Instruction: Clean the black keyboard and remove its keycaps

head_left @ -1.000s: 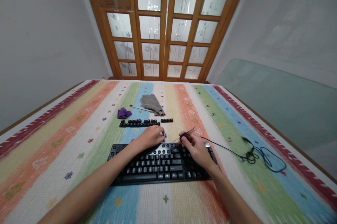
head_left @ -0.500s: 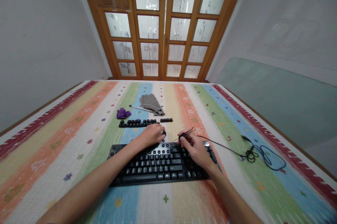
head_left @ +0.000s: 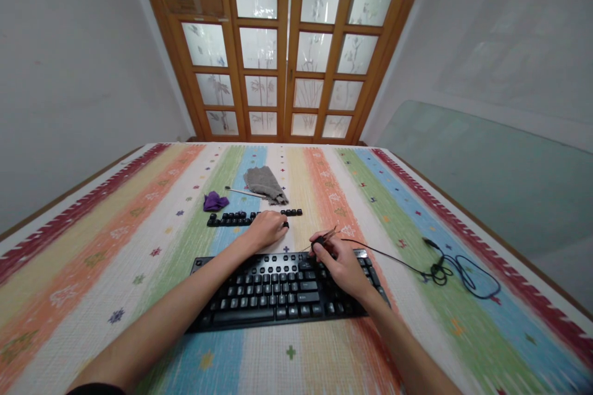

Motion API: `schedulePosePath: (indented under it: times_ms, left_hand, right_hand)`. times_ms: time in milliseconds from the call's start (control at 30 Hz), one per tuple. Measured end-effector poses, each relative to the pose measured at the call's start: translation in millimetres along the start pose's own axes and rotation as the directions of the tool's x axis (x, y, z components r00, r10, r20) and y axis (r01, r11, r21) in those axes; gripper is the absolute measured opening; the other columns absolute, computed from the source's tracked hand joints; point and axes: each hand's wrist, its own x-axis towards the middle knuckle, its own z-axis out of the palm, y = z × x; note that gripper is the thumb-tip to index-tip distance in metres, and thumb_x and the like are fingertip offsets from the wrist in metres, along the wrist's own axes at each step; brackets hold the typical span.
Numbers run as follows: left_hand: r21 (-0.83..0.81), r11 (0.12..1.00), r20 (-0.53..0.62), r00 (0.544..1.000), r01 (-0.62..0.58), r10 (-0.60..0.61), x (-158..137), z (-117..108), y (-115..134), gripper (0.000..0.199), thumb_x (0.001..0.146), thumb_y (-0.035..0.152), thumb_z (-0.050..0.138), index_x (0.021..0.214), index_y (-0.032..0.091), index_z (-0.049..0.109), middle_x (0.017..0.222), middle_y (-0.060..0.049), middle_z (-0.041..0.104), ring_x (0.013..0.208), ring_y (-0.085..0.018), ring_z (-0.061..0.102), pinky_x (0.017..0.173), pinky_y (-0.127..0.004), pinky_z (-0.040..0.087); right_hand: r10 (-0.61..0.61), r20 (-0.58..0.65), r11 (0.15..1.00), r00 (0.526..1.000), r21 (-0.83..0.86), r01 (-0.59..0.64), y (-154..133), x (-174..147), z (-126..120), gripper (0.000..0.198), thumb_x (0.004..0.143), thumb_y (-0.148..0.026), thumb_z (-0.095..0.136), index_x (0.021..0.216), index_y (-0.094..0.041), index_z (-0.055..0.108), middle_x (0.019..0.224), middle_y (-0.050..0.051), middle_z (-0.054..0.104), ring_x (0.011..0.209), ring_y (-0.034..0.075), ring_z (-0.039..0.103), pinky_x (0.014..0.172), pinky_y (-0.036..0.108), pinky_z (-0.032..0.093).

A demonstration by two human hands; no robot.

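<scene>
A black keyboard [head_left: 250, 316] lies across the tablecloth in front of me, and both my forearms reach over it. Beyond it, loose black keycaps [head_left: 228, 219] stand in rows. My left hand [head_left: 267, 229] is closed at the right end of the nearer row, with a small black keycap [head_left: 286, 225] at its fingertips, and hides part of the rows. Over the keyboard's upper right, my right hand [head_left: 341, 264] grips a keycap puller [head_left: 319, 242] with a dark handle and thin wire prongs. The hand hides some keys there.
Past the keycaps lie a purple cloth [head_left: 215, 201], a thin brush [head_left: 245, 191] and a grey cloth [head_left: 266, 183]. The keyboard's cable [head_left: 467, 284] is loosely coiled at the right. A striped tablecloth [head_left: 152, 314] covers the table; wooden glazed doors [head_left: 286, 98] stand behind.
My left hand has moved forward and left with the keycap, from just above the keyboard to the keycap rows. My right hand keeps its place with the puller. The view shifted slightly.
</scene>
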Motion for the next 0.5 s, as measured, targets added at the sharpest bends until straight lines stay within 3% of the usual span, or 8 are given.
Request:
schedulePosePath:
  times_ms: [500]
  left_hand:
    - [0.008,0.999,0.005,0.999,0.050,-0.050,8.1,-3.5,-7.6,0.021,0.085,0.023,0.054,0.092,0.015,0.072,0.090,-0.013,0.073,0.087,-0.026,0.067,0.078,-0.034,0.050]
  right_hand:
    - [-0.012,0.020,0.996,1.000,-0.090,0.014,-1.4,-2.0,2.9,0.029,0.093,-0.043,0.050,0.101,-0.018,0.062,0.082,0.005,0.068,0.074,0.020,0.062,0.067,0.031,0.048]
